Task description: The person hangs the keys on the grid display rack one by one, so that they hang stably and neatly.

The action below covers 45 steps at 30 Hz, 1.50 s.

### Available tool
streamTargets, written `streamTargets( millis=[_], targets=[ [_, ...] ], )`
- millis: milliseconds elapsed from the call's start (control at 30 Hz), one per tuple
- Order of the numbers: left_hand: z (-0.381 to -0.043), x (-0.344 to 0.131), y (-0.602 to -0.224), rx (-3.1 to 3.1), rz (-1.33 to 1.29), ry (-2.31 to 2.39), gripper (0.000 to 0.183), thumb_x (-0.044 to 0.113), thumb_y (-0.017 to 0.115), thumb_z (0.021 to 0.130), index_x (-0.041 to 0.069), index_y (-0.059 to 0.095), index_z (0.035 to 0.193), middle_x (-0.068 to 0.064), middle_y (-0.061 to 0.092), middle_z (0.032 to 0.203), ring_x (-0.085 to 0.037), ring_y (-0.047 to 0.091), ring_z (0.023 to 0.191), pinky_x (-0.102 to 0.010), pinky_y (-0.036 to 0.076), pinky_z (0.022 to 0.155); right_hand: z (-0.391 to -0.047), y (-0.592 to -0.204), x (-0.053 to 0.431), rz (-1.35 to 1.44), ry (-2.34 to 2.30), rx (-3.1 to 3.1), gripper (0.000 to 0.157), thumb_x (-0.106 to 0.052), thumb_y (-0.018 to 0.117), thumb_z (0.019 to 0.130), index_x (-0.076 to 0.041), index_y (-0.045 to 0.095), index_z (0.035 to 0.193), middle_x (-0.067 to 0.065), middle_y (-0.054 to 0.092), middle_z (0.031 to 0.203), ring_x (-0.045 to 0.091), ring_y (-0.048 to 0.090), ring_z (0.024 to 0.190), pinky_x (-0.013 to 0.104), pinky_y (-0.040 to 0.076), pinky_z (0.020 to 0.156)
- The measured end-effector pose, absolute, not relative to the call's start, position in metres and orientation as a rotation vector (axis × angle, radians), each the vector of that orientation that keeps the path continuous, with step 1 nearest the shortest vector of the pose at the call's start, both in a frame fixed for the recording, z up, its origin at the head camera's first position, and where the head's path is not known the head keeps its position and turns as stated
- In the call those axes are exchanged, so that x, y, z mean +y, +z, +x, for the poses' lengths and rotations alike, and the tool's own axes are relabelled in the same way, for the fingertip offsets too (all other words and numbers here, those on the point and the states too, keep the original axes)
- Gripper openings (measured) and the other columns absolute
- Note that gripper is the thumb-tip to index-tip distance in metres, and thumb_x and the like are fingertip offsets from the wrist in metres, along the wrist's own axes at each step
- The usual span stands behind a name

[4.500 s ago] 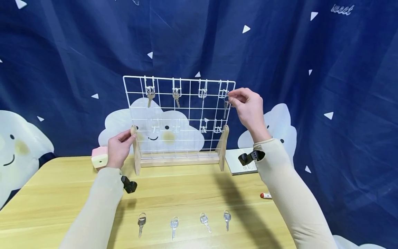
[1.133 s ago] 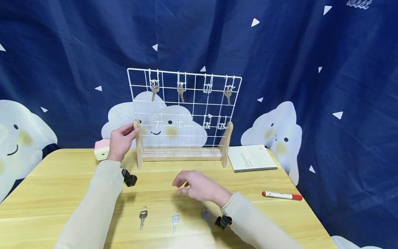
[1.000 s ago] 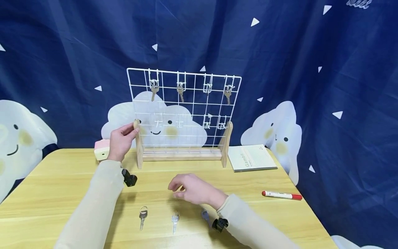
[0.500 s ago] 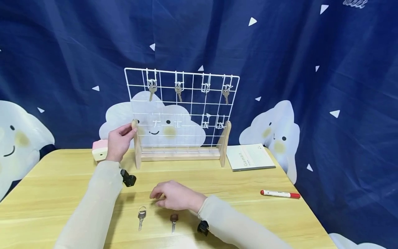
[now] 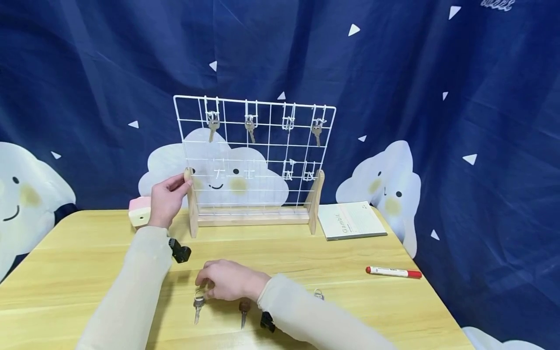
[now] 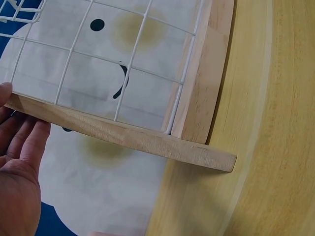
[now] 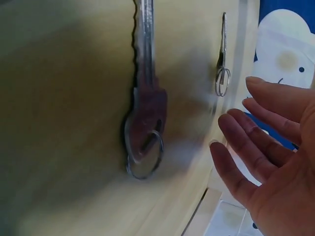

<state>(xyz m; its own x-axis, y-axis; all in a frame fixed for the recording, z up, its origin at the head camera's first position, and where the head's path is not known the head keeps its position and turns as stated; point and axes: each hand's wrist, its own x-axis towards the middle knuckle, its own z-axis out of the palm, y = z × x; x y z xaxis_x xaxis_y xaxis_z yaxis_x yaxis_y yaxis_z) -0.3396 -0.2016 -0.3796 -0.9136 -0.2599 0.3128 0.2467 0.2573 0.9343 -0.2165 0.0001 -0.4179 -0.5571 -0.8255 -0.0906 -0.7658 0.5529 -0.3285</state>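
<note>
My left hand (image 5: 168, 198) grips the top of the left wooden post (image 6: 123, 133) of a white wire grid rack (image 5: 267, 144). My right hand (image 5: 229, 280) hovers by the leftmost key (image 5: 199, 305) on the table, fingers loosely bent. In the right wrist view that key (image 7: 222, 64) lies just off the fingertips, and a nearer key (image 7: 142, 108) with a ring fills the middle. The second key (image 5: 243, 311) sits beneath my right wrist; another key's ring (image 5: 319, 294) shows beyond the sleeve. Keys hang along the rack's top row, one at its right end (image 5: 317, 133).
Lower hooks (image 5: 287, 175) on the grid carry no visible keys. Right of the rack lies a notebook (image 5: 352, 221), with a red-and-white marker (image 5: 393, 272) in front of it. A pink-and-cream block (image 5: 140, 212) stands behind my left wrist. A blue curtain (image 5: 393, 73) backs the table (image 5: 87, 272).
My right hand, which held a key at the rack's top-right hook, has come down and swept left over the table to the leftmost key. That key now hangs there. My left hand stays put.
</note>
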Motion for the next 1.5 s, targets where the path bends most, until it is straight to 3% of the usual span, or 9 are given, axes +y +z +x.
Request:
streamTargets(
  millis=[633,833,1000,1500],
  targets=[
    [-0.341,-0.199,-0.382,-2.086,0.034,-1.706,0.041,0.02,0.068,0.095,-0.002,0.062,0.13,-0.019,0.062,0.126,-0.014,0.061,0.108,-0.023,0.051,0.09,-0.217,-0.43,-0.013,-1.364,-0.209,2.568,0.022,-0.02,0.079,0.084,-0.023,0.072,0.105,-0.017,0.056,0.094,-0.007,0.05,0.083,0.005,0.039,0.079],
    [-0.341,-0.2,-0.382,-2.08,0.038,-1.717,0.042,0.02,0.068,0.095,-0.002,0.062,0.13,-0.019,0.062,0.126,-0.014,0.061,0.108,-0.023,0.051,0.091,-0.219,-0.43,-0.014,-1.375,-0.208,2.568,0.012,-0.02,0.079,0.085,-0.024,0.07,0.091,-0.017,0.052,0.087,-0.007,0.048,0.078,0.004,0.037,0.073],
    [-0.34,-0.201,-0.382,-2.075,0.026,-1.727,0.042,0.02,0.068,0.095,-0.002,0.062,0.13,-0.019,0.062,0.127,-0.013,0.061,0.108,-0.022,0.051,0.09,-0.22,-0.43,-0.013,-1.338,-0.239,2.548,0.017,-0.012,0.076,0.085,-0.023,0.064,0.082,-0.019,0.053,0.077,-0.005,0.048,0.072,0.005,0.038,0.066],
    [-0.341,-0.202,-0.383,-2.084,0.018,-1.713,0.041,0.021,0.067,0.095,-0.002,0.062,0.129,-0.019,0.063,0.125,-0.014,0.061,0.108,-0.023,0.051,0.09,-0.233,-0.404,0.015,-1.255,-0.488,2.491,0.01,-0.005,0.073,0.088,-0.015,0.07,0.09,-0.014,0.064,0.081,-0.004,0.055,0.075,0.008,0.044,0.073]
  ],
)
